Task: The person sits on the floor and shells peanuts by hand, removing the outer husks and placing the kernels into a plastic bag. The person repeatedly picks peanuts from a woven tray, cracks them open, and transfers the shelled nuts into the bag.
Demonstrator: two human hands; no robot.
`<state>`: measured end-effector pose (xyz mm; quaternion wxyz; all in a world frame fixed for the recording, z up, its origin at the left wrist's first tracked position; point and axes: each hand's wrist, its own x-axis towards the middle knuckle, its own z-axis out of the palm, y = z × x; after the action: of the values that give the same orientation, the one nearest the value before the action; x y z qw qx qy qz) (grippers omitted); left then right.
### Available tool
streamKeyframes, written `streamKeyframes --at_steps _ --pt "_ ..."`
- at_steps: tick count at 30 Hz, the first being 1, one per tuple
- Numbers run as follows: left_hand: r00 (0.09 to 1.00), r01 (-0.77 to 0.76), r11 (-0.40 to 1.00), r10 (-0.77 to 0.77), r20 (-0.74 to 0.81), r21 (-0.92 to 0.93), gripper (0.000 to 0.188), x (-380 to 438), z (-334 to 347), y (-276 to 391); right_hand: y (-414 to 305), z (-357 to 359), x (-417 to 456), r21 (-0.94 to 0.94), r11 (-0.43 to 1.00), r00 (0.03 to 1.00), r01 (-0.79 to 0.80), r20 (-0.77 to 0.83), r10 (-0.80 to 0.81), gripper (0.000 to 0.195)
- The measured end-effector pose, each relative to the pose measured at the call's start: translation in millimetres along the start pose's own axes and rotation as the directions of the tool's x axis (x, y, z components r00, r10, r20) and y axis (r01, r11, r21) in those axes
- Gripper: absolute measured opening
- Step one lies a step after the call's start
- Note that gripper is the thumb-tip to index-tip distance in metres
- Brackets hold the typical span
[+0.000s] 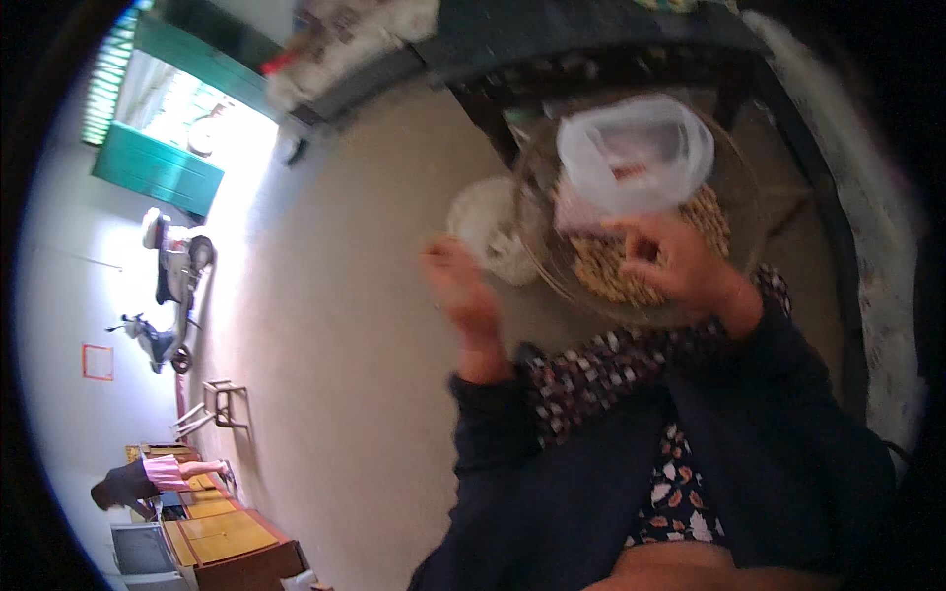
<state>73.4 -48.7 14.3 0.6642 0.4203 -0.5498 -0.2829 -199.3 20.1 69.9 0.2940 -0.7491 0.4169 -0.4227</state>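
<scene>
A wide round tray stands before me, holding a heap of small tan pieces, perhaps peanuts in the shell. At its far side sits a whitish translucent plastic bag or tub with something reddish inside, and a pale pink item lies beside it. My right hand is over the heap, fingers curled, close to the near rim of the bag or tub; blur hides whether it holds anything. My left hand is raised left of the tray, its fingertips together, near a pale round container; its grip is unclear.
A dark table or bench stands beyond the tray. To the left are a motor scooter, a wooden stool and green door panels. Farther off, a person bends by yellow-brown cabinets near a television.
</scene>
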Motion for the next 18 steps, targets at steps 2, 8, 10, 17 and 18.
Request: streamKeyframes --at_steps 2,8,10,17,18 --pt "0.843 -0.382 0.765 0.518 -0.144 0.519 0.022 17.6 -21.3 38.6 4.2 -9.1 -19.2 -0.028 0.983 0.983 -0.182 0.034 0.183 0.037" --pt "0.747 -0.481 0.323 0.638 0.188 0.815 0.030 52.7 -39.8 -54.8 -1.0 -19.9 -46.5 0.001 0.996 0.994 -0.092 0.062 0.092 0.031" --pt "0.905 -0.374 0.432 0.362 0.222 0.821 0.036 59.9 -38.3 -95.2 -5.3 -24.2 -35.6 -0.008 0.995 0.993 -0.101 0.057 0.101 0.030" --pt "0.955 0.208 0.975 -0.220 0.197 0.082 0.038 22.1 -0.5 -51.4 32.4 -33.0 -22.6 -0.302 0.947 0.979 -0.107 0.136 0.154 0.025" --pt "0.938 0.218 0.971 -0.238 0.251 0.102 0.037 21.1 -5.0 -55.1 37.3 -27.7 -16.3 -0.390 0.921 0.980 -0.013 0.180 0.089 0.023"
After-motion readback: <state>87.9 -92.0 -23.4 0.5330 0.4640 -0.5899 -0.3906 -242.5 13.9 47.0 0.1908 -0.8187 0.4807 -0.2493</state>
